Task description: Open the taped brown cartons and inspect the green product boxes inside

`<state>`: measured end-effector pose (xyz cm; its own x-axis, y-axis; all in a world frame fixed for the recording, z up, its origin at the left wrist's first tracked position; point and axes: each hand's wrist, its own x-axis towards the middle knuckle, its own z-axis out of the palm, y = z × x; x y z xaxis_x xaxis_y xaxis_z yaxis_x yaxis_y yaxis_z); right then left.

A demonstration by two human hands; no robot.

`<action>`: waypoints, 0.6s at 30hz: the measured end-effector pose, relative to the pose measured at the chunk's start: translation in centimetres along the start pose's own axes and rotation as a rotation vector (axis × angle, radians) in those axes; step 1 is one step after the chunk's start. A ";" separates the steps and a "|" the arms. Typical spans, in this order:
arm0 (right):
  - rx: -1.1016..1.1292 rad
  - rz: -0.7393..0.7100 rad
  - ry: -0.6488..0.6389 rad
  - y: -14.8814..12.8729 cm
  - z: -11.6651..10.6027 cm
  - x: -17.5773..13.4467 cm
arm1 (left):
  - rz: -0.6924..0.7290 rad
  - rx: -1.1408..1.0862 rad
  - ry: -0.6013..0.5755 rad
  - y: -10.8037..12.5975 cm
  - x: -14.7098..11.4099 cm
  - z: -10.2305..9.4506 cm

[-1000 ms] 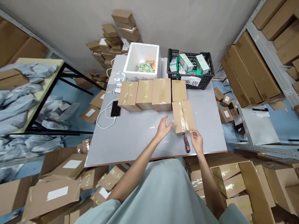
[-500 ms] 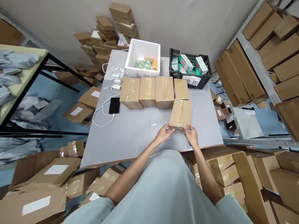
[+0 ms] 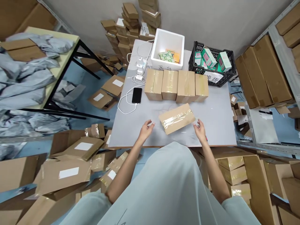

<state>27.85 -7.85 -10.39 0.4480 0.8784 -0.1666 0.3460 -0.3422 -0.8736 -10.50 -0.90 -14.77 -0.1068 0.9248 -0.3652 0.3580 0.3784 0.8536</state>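
A taped cardboard box lies at a slant on the table, its long side running across and a strip of shiny clear tape along its top. My left hand is off its left end, fingers apart with nothing in them. Close by the box's right end is my right hand, fingers loosely spread, holding nothing that I can see. Behind, several closed boxes stand side by side in a row.
A white foam bin and a black crate of green and white packs stand at the back of the table. A phone on a white cable lies left. An open carton of boxes is at my right; cartons crowd the left floor.
Both hands have let go of the box and moved apart. It has turned from lengthwise to crosswise and sits clear of the row behind. The view has shifted left.
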 end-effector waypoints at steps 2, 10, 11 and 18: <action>-0.018 0.049 -0.030 0.8 -0.9 2.7 | -0.066 -0.075 -0.114 -1.1 -2.2 0.9; -0.024 0.010 -0.105 1.5 1.0 2.2 | -0.055 -0.155 -0.205 -0.7 -6.9 6.3; -0.027 0.001 -0.105 1.5 0.8 1.1 | -0.042 -0.146 -0.175 -0.6 -7.0 6.2; -0.101 -0.128 -0.085 0.4 -0.7 -3.2 | 0.067 -0.123 0.036 0.2 -7.3 3.7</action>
<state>27.12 -11.05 -9.92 0.3252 0.9405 -0.0984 0.4787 -0.2534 -0.8406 -6.19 -7.70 -13.29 -0.1206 0.9480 -0.2945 0.2492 0.3161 0.9154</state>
